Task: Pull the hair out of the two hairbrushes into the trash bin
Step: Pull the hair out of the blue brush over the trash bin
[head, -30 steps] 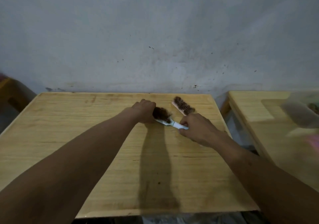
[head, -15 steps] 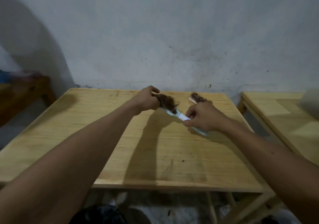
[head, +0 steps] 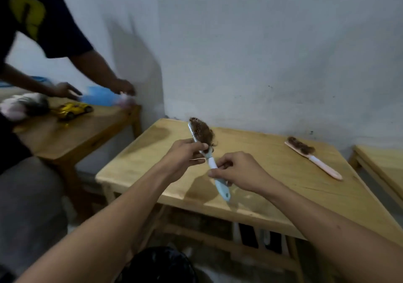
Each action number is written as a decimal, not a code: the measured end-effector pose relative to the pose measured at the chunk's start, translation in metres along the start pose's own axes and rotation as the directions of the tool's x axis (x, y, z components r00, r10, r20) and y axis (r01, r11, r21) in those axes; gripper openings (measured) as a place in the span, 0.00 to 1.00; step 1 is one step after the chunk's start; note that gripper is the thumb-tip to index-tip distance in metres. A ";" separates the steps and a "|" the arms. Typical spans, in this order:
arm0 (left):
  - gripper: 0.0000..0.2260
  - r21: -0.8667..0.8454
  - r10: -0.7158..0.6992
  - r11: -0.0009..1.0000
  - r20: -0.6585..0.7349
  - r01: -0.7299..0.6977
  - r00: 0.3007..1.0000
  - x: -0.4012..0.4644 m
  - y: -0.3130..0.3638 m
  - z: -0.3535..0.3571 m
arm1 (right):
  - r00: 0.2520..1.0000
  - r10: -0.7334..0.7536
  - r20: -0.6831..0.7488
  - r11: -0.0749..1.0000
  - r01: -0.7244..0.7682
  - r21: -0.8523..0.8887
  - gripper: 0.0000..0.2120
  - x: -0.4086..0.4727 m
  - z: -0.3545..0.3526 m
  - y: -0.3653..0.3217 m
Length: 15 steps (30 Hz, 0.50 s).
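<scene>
A light blue hairbrush (head: 220, 184), its head matted with brown hair (head: 204, 133), is held up over the wooden table (head: 272, 186). My right hand (head: 236, 170) grips its handle. My left hand (head: 185, 154) pinches the lower edge of the hair clump at the brush's neck. A pink hairbrush (head: 314, 158), also clogged with brown hair, lies flat at the table's far right. The black-lined trash bin (head: 161, 265) stands on the floor below my arms, at the table's near-left side.
A second wooden table (head: 72, 134) at the left holds a yellow toy car (head: 73, 110) and blurred objects. Another person (head: 39, 49) in a dark shirt reaches over it. A third table's edge (head: 379, 165) shows at far right. A grey wall runs behind.
The blue brush has been lifted off the table and brought toward me and to the left. My view has swung left and down, bringing the bin and the other person into sight.
</scene>
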<state>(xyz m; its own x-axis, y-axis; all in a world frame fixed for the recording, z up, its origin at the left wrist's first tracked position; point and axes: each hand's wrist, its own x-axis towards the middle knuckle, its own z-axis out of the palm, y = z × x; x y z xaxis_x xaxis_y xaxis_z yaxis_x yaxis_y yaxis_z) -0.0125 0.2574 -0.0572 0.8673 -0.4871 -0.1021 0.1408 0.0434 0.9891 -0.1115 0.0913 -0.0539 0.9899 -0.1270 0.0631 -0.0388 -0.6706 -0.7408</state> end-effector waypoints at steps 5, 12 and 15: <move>0.15 -0.049 -0.002 0.999 -0.066 -0.001 0.998 -0.054 -0.008 -0.056 | 0.995 -0.092 0.035 0.995 0.091 0.030 0.08 -0.004 0.026 -0.042; 0.13 0.145 -0.021 0.989 -0.093 0.034 0.995 -0.130 -0.031 -0.111 | 0.976 -0.187 -0.107 0.975 0.198 0.099 0.11 0.009 0.080 -0.083; 0.13 0.203 -0.007 0.979 -0.106 0.029 0.994 -0.157 -0.052 -0.130 | 0.971 -0.222 -0.085 0.965 0.232 0.122 0.17 0.010 0.113 -0.091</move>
<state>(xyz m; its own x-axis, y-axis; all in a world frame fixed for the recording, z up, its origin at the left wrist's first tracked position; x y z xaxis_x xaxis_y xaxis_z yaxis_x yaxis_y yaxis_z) -0.0938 0.4449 -0.1062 0.9120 -0.3921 -0.1201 0.0658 -0.1491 0.9866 -0.0831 0.2342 -0.0614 0.9585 -0.0361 0.2826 0.2084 -0.5876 -0.7819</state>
